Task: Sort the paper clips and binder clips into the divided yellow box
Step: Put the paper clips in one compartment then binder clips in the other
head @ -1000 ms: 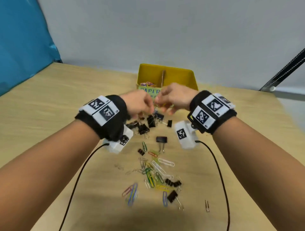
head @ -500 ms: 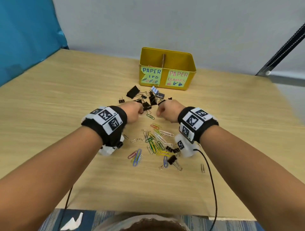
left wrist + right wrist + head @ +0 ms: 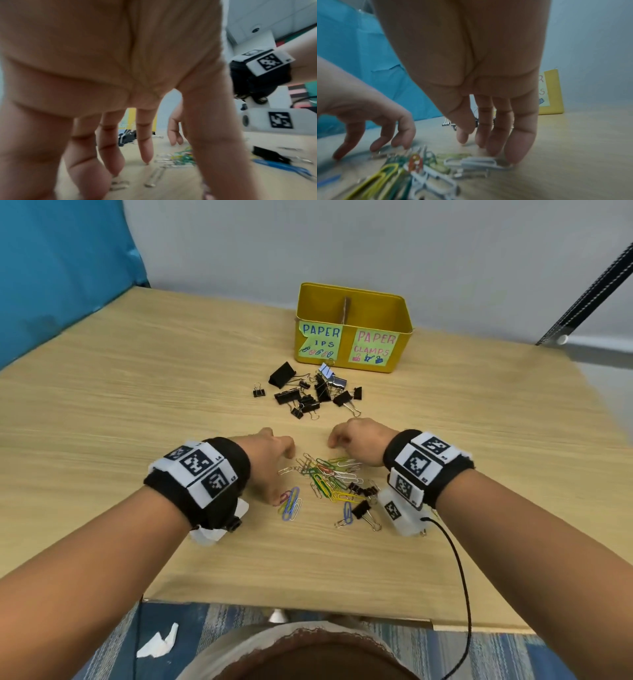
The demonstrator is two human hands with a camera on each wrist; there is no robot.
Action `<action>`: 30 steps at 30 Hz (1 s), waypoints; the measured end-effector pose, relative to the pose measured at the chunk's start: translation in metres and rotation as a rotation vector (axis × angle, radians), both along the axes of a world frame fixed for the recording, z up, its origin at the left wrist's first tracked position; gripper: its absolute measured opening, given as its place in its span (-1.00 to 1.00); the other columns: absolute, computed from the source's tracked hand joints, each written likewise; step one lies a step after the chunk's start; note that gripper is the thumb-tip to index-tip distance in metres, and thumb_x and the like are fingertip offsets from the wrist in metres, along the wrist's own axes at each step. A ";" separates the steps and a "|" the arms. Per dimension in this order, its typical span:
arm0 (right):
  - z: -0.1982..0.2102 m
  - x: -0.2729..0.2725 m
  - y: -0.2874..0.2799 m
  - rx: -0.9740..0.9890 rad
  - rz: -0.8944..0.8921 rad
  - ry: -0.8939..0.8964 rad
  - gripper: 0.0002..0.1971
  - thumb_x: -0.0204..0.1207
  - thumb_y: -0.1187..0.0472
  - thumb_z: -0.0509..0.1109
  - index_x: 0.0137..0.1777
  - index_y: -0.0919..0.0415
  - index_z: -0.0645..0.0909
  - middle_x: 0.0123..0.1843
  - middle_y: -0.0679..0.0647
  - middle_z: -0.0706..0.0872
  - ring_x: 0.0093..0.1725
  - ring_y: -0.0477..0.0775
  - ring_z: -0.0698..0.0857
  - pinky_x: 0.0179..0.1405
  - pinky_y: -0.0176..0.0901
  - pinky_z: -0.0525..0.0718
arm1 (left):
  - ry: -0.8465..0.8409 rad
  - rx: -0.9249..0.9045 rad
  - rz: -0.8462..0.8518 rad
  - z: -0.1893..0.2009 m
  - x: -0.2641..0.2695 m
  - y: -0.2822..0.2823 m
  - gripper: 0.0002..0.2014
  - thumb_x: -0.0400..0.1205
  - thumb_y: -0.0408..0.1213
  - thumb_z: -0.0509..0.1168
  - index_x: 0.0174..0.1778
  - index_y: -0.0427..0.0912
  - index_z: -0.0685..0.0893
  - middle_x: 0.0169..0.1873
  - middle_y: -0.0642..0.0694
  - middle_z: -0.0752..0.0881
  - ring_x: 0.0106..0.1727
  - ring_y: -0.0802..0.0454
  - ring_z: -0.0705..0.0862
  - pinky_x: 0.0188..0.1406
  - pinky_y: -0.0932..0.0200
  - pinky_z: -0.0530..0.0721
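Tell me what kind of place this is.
Probably an office or lab set up for recording: a wooden table, a plain grey wall, a blue sheet, and tracking markers on the wrist bands.

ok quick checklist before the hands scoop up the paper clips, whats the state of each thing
1. Left hand free, fingers spread: ok.
2. Right hand free, fingertips down by the white clips: ok.
3. Paper clip pile between both hands: ok.
4. Pile holds clips only: not ok, small binder clips lie at its near edge.
5. Yellow box open, labels legible: ok.
6. Room in the paper clip compartment: cannot tell.
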State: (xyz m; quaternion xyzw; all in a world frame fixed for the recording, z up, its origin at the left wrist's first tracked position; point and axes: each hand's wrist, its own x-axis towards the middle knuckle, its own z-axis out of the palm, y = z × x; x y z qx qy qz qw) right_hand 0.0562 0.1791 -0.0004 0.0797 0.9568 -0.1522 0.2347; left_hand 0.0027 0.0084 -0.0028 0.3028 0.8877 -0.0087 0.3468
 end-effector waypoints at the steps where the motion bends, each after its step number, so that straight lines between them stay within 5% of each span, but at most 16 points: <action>1: -0.002 0.002 -0.002 0.027 -0.008 -0.008 -0.57 0.56 0.48 0.09 0.33 0.18 0.57 0.37 0.14 0.55 0.35 0.14 0.54 0.31 -0.14 0.48 | 0.023 0.004 -0.015 -0.001 0.006 0.005 -0.22 0.29 -0.26 0.58 0.41 0.01 0.38 0.27 -0.10 0.39 0.14 -0.10 0.61 0.02 0.14 0.65; 5: -0.003 0.012 -0.008 -0.026 0.024 -0.060 -0.65 0.59 0.39 0.12 0.28 0.17 0.58 0.25 0.11 0.60 0.20 0.11 0.57 0.08 -0.21 0.45 | 0.000 0.099 -0.092 -0.005 0.019 0.020 -0.31 0.35 -0.40 0.51 0.40 -0.11 0.43 0.28 -0.17 0.47 0.16 -0.15 0.63 0.09 0.02 0.69; 9: 0.010 0.022 0.005 0.029 -0.025 -0.021 -0.76 0.44 0.31 0.40 0.11 0.23 0.64 -0.28 -0.09 0.52 -0.16 -0.01 0.52 -0.32 -0.27 0.45 | -0.041 0.176 -0.064 -0.004 0.020 0.020 -0.33 0.34 -0.33 0.53 0.35 -0.06 0.43 0.11 -0.04 0.43 0.16 -0.10 0.62 0.17 -0.06 0.68; 15: 0.009 0.041 0.006 0.063 -0.032 -0.121 -0.80 0.41 0.30 0.47 0.04 0.24 0.72 -0.39 -0.10 0.54 -0.46 -0.20 0.48 -0.64 -0.47 0.46 | 0.014 0.372 -0.184 -0.005 0.040 0.040 -0.59 0.48 -0.17 0.44 0.24 -0.07 0.59 -0.07 0.01 0.48 0.02 0.00 0.54 -0.05 0.18 0.49; 24: 0.008 0.061 0.021 0.048 -0.140 -0.169 -0.80 0.33 0.49 0.41 -0.19 0.17 0.65 -0.41 0.01 0.65 -0.50 -0.09 0.58 -0.38 -0.28 0.63 | 0.062 0.396 -0.212 -0.005 0.053 0.079 -0.85 0.54 -0.38 0.32 -0.07 -0.21 0.79 0.01 -0.17 0.78 0.03 -0.12 0.73 0.09 0.04 0.72; 27: 0.007 0.069 0.026 0.016 -0.169 -0.217 -0.79 0.32 0.50 0.40 -0.16 0.18 0.64 -0.24 0.12 0.71 -0.43 -0.02 0.63 -0.33 -0.24 0.68 | 0.030 0.431 -0.220 -0.005 0.058 0.086 -0.82 0.55 -0.42 0.30 -0.04 -0.24 0.79 0.01 -0.17 0.78 0.05 -0.10 0.73 0.08 0.09 0.71; 30: 0.008 0.076 0.037 0.017 -0.234 -0.189 -0.79 0.34 0.49 0.41 -0.25 0.15 0.60 -0.27 0.07 0.68 -0.38 -0.01 0.64 -0.25 -0.18 0.72 | -0.056 0.437 -0.220 -0.007 0.065 0.089 -0.83 0.52 -0.40 0.38 0.00 -0.22 0.79 0.02 -0.13 0.78 0.05 -0.02 0.72 -0.03 0.24 0.62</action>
